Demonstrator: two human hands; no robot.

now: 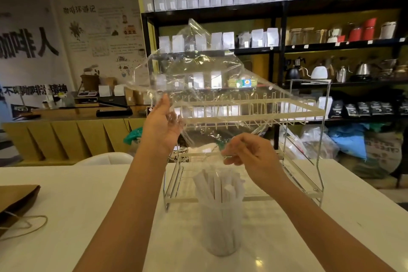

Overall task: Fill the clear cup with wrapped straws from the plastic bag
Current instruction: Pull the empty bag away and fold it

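While above cup [221, 231], bag [194, 77] aloft.

Your left hand [162, 126] and right hand [249, 152] hold the see-through plastic bag [198, 77] up above the clear cup [220, 227], which stands packed with wrapped straws [218, 185] on the white table [88, 216].

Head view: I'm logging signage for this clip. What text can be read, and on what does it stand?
"咖啡人": big black characters on the left wall poster.
"咖啡环游记": heading on the illustrated wall chart; its small print is too small to read.
Lower wall banner: partly hidden, unreadable.
Shelf bag labels and price tags: too blurred.
Clear cup, plastic bag: no text.
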